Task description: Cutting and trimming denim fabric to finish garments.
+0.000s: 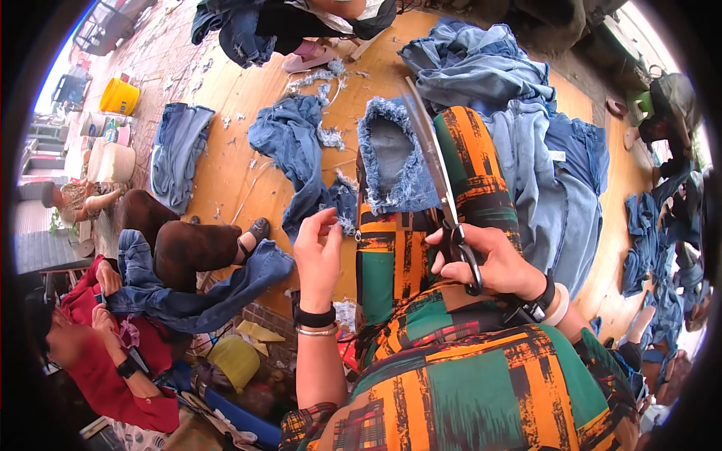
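Note:
Black-handled scissors (434, 154) are gripped in my right hand (505, 264), their long blades pointing away from me over my lap. Beside the blades, a denim piece (423, 194) lies across my patterned trouser leg. A frayed, fluffy edge rings the rounded hollow in it. My left hand (319, 248) is raised just left of my lap, its fingers loosely bent and nothing visible in them. Beyond it, crumpled blue jeans (289, 143) with frayed scraps are spread on the wooden board.
A big heap of jeans (526, 165) lies along my right side. Folded denim (179, 154) rests at the far left of the board (233, 169). A person in red (113, 368) handles jeans at my left; another sits ahead. A yellow bucket (120, 96) stands farther off.

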A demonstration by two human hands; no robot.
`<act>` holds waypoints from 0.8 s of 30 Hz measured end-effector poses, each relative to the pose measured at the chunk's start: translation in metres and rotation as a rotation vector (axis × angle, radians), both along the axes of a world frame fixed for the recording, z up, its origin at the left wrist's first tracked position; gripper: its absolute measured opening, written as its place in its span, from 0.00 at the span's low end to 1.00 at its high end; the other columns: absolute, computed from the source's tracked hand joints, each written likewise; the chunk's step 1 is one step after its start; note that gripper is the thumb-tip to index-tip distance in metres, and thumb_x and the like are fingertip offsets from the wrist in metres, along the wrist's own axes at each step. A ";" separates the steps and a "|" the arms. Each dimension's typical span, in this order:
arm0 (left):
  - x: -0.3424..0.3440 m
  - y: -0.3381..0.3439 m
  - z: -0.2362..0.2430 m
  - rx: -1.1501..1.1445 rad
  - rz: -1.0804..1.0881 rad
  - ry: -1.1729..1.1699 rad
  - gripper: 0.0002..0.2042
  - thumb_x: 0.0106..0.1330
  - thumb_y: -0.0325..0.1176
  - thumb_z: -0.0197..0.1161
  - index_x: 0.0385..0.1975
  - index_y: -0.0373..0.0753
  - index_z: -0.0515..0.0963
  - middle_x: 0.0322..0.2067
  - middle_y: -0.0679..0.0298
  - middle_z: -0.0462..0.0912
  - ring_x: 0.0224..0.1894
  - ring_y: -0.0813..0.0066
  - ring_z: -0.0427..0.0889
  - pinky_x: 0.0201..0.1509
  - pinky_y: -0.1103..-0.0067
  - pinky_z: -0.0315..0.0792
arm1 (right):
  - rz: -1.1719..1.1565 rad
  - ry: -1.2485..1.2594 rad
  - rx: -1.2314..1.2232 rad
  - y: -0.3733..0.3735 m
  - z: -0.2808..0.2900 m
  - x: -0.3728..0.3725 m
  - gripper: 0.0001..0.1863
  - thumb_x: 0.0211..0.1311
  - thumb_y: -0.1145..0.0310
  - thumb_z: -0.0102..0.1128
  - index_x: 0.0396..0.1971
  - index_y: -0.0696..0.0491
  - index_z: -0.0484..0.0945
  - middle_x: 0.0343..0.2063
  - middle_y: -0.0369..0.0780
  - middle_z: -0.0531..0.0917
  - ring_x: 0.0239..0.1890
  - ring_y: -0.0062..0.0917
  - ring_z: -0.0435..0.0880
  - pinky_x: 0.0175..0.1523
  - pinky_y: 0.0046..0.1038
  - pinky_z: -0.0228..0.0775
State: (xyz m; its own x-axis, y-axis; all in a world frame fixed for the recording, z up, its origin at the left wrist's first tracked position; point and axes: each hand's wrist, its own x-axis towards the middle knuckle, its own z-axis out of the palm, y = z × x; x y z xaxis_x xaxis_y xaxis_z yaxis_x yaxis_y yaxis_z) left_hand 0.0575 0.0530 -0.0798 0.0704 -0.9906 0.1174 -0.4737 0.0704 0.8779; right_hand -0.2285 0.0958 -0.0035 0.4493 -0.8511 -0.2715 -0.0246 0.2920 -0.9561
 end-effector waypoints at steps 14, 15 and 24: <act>-0.057 -0.020 0.060 0.186 -0.048 0.179 0.04 0.63 0.24 0.64 0.28 0.31 0.78 0.19 0.69 0.78 0.22 0.88 0.73 0.26 0.84 0.68 | -0.041 0.074 -0.002 0.001 0.006 0.004 0.28 0.66 0.69 0.67 0.63 0.58 0.70 0.40 0.37 0.85 0.42 0.15 0.82 0.49 0.21 0.74; -0.057 -0.019 0.060 0.165 -0.042 0.099 0.04 0.63 0.24 0.63 0.28 0.31 0.78 0.18 0.69 0.78 0.22 0.87 0.74 0.26 0.83 0.68 | -0.041 0.076 -0.002 0.000 0.006 0.004 0.28 0.66 0.69 0.67 0.63 0.58 0.70 0.40 0.37 0.85 0.42 0.15 0.82 0.49 0.21 0.74; -0.047 -0.010 0.054 0.177 -0.020 0.299 0.01 0.63 0.22 0.62 0.31 0.32 0.78 0.21 0.74 0.76 0.22 0.91 0.70 0.25 0.88 0.65 | -0.044 0.061 0.070 0.001 0.009 0.005 0.27 0.66 0.67 0.66 0.62 0.59 0.71 0.39 0.36 0.85 0.44 0.17 0.82 0.51 0.22 0.74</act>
State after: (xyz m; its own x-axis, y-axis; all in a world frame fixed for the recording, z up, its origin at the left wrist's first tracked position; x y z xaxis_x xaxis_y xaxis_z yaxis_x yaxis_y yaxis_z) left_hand 0.0104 0.0430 -0.0259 0.0561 -0.9953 -0.0788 -0.1942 -0.0883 0.9770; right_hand -0.2233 0.0965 0.0052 0.3922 -0.8478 -0.3569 -0.0680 0.3602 -0.9304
